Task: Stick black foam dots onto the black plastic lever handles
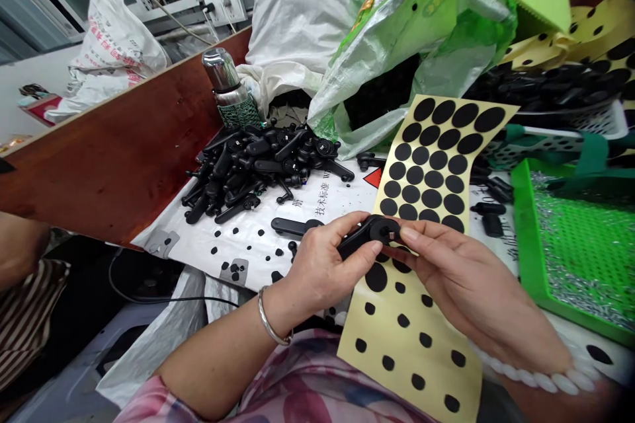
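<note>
"What did you have in your hands?"

"A black plastic lever [360, 242] with a round, socketed head. The fingers [347, 228] of my left hand [322, 268] were closed around its shaft, and my right hand [471, 291] pinched the head between thumb and fingers [421, 238]."

"Where was it in the frame?"

"Just right of lower centre, held above a sheet of black adhesive dots [436, 165] on yellow backing. The sheet ran from upper centre down to the bottom edge, its dots packed in tight rows at the far end and spaced more thinly near me."

"What lay to the left of that?"

"A heap of similar black levers [258, 168] sat left of centre on a white printed sack [173, 254], with small loose black dots [233, 244] scattered nearer me. Behind the heap stood a steel flask [221, 69] in a green sleeve [241, 109]."

"And to the right?"

"A green tray [526, 238] at the right edge held small silvery metal pieces [585, 271]. A green woven bag [421, 33] slumped at top centre."

"Anyone beside you?"

"Yes, a striped sleeve [27, 310] showed at the far left, below a reddish wooden board [114, 158]."
</note>
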The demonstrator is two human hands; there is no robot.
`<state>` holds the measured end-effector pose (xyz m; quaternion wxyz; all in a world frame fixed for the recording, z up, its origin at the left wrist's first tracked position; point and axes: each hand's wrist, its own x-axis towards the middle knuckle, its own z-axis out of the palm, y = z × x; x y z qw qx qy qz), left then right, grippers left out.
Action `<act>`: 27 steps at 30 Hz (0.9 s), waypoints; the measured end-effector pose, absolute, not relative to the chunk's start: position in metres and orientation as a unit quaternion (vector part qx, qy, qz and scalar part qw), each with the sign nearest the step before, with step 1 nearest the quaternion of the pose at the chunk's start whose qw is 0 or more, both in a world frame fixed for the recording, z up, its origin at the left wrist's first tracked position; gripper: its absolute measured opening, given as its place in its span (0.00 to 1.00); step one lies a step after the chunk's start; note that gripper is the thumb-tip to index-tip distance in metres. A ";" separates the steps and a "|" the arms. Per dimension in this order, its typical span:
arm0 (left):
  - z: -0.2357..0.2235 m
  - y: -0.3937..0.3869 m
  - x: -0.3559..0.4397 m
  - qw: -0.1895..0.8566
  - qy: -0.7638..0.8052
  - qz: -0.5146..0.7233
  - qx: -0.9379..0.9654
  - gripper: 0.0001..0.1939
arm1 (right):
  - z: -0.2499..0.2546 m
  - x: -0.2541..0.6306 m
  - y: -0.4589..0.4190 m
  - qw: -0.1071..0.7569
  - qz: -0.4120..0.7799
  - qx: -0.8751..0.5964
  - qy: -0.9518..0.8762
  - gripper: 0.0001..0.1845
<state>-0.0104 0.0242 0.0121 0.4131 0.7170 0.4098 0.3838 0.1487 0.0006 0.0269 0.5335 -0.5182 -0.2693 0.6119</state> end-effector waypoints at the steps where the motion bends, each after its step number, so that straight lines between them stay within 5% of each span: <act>1: 0.012 0.024 -0.011 0.411 0.411 0.383 0.718 0.16 | 0.026 0.148 0.001 0.536 0.609 -0.519 -0.268 0.20; 12: 0.006 0.027 -0.012 0.420 0.419 0.388 0.705 0.14 | 0.010 0.146 0.001 0.544 0.575 -0.524 -0.313 0.24; 21: 0.006 0.024 -0.011 0.428 0.417 0.419 0.684 0.13 | 0.013 0.146 0.000 0.532 0.486 -0.573 -0.390 0.17; 27: 0.006 0.021 -0.007 0.393 0.404 0.436 0.702 0.12 | 0.010 0.145 -0.001 0.557 0.332 -0.603 -0.465 0.12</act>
